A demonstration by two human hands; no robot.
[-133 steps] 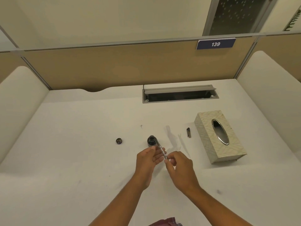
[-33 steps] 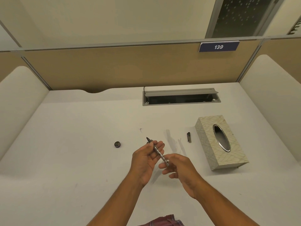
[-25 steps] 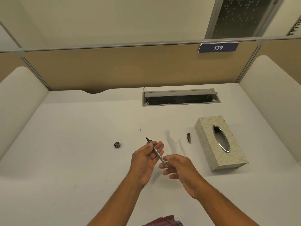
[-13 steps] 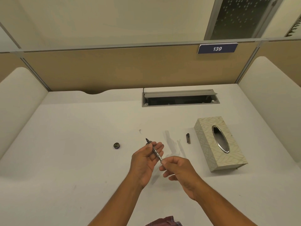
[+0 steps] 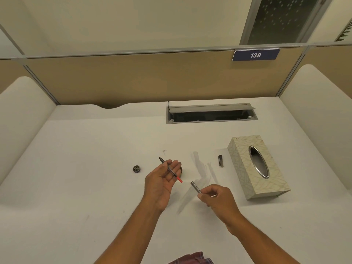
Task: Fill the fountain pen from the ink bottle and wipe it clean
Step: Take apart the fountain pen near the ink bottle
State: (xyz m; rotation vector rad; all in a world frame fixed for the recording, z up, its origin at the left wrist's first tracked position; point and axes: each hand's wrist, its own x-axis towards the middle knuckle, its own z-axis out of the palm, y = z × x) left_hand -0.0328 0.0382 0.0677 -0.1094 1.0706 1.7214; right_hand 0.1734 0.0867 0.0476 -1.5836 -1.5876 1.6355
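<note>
The left hand (image 5: 162, 184) pinches the black nib section with red-tipped converter (image 5: 170, 170), the right hand (image 5: 217, 199) grips the detached silver metal barrel (image 5: 196, 187), apparently exposing the converter for filling.

A white bench (image 5: 76, 168) filled a study booth, closed at the back by a tan partition (image 5: 133, 79) and on either side by rounded white panels (image 5: 22, 119). A grey cable tray (image 5: 211, 113) with its lid raised was set into the bench near the back, and a blue plate (image 5: 255, 55) reading 139 hung on the partition's top rail. Behind stood a cream wall (image 5: 133, 21) and a dark dotted glass pane (image 5: 282, 18).
</note>
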